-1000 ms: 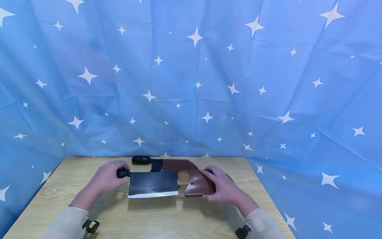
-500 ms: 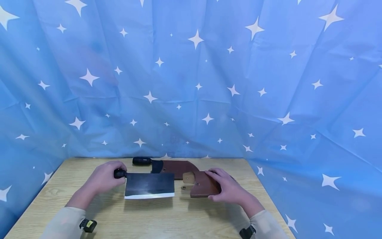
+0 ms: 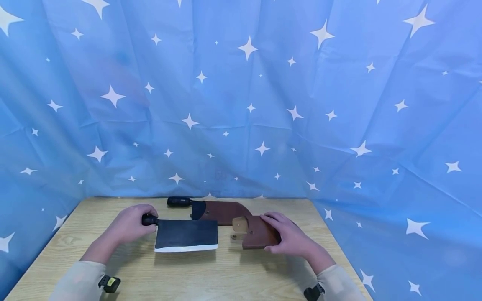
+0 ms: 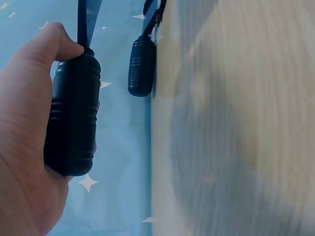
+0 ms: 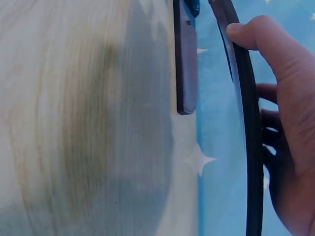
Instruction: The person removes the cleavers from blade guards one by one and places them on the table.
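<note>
Since a second ago, the cleaver (image 3: pixel 186 235) has shifted to the left and the brown sheath (image 3: pixel 260 233) to the right, so that a narrow gap now separates the blade from the sheath's tan flap (image 3: pixel 239 224). The person's left hand (image 3: pixel 132 224) grasps the cleaver by its ridged black handle (image 4: pixel 74 113), with the thumb near the blade end. The broad dark blade points right, its bright cutting edge toward the near side, and a shadow beneath shows it raised above the wooden table (image 3: pixel 188 278). The right hand (image 3: pixel 289 236) grips the right end of the sheath, thumb on one face and fingers behind; the sheath's flap and a short snap strap (image 3: pixel 237 236) face left, toward the blade. On the far side of the table, behind both, lies a second knife, its black handle (image 3: pixel 179 202) to the left and its blade inside another brown sheath (image 3: pixel 222 212). A blue curtain (image 3: pixel 226 98) with white stars hangs beyond the table.
</note>
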A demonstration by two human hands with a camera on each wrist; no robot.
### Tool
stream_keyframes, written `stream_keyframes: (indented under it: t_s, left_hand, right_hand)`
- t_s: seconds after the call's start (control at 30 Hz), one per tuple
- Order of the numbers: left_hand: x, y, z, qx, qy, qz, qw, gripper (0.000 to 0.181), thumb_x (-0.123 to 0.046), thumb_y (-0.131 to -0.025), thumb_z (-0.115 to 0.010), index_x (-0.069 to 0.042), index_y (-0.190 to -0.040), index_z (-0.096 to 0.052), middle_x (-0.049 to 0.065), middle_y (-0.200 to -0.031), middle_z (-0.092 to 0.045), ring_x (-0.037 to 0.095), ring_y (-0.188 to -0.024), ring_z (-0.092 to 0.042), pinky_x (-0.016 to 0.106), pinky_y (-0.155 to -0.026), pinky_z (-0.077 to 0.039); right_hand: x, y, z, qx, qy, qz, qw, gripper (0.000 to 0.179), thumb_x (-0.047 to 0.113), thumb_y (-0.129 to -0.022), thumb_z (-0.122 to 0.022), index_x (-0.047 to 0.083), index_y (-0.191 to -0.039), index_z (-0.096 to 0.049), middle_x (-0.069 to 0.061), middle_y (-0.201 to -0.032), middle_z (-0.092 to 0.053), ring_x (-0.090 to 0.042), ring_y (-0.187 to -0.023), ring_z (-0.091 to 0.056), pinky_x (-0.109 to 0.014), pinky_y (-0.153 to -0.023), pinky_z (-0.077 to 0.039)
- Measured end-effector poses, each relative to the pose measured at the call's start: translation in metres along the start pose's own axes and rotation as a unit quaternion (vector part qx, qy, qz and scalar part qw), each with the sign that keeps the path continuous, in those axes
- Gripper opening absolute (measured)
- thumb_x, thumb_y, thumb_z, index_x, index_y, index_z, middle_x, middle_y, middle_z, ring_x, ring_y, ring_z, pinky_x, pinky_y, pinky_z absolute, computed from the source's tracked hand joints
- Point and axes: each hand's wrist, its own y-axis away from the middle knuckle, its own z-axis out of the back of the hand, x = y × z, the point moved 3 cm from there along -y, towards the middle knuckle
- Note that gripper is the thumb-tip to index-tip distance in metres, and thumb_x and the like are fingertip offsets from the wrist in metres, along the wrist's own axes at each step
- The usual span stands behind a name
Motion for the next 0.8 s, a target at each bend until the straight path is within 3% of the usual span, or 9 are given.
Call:
stream_keyframes:
  t_s: [0.23,0.5,0.8]
  left_hand:
    - [0.006,0.003,-0.012,0.024,0.020,-0.012,0.9994,0.024,-0.023,-0.083,-0.089,-0.023,-0.103,-0.075,-0.012,-0.096,-0.070,0.012,-0.086,-0.063,0.043,-0.080,-0.054]
    - [0.005,0.008,-0.023,0.050,0.042,0.000,0.9979,0.026,-0.022,-0.083,-0.090,-0.020,-0.104,-0.074,-0.010,-0.097,-0.070,0.013,-0.089,-0.063,0.045,-0.082,-0.055]
    - [0.010,0.012,-0.034,0.070,0.047,0.006,0.9964,0.026,-0.020,-0.082,-0.088,-0.019,-0.103,-0.074,-0.009,-0.097,-0.069,0.013,-0.088,-0.063,0.045,-0.082,-0.055]
  right_hand:
    - [-0.003,0.002,-0.011,0.023,0.002,-0.002,0.9997,0.100,0.047,-0.083,-0.094,0.017,-0.168,-0.049,-0.013,-0.165,-0.050,-0.037,-0.152,-0.048,-0.062,-0.117,-0.046]
    - [-0.005,0.007,-0.027,0.037,0.012,-0.001,0.9992,0.101,0.048,-0.082,-0.093,0.014,-0.167,-0.051,-0.014,-0.165,-0.051,-0.038,-0.151,-0.048,-0.063,-0.117,-0.045]
    - [-0.005,0.009,-0.041,0.064,-0.013,-0.008,0.9978,0.100,0.048,-0.085,-0.092,0.012,-0.167,-0.049,-0.018,-0.166,-0.048,-0.042,-0.152,-0.046,-0.067,-0.116,-0.044]
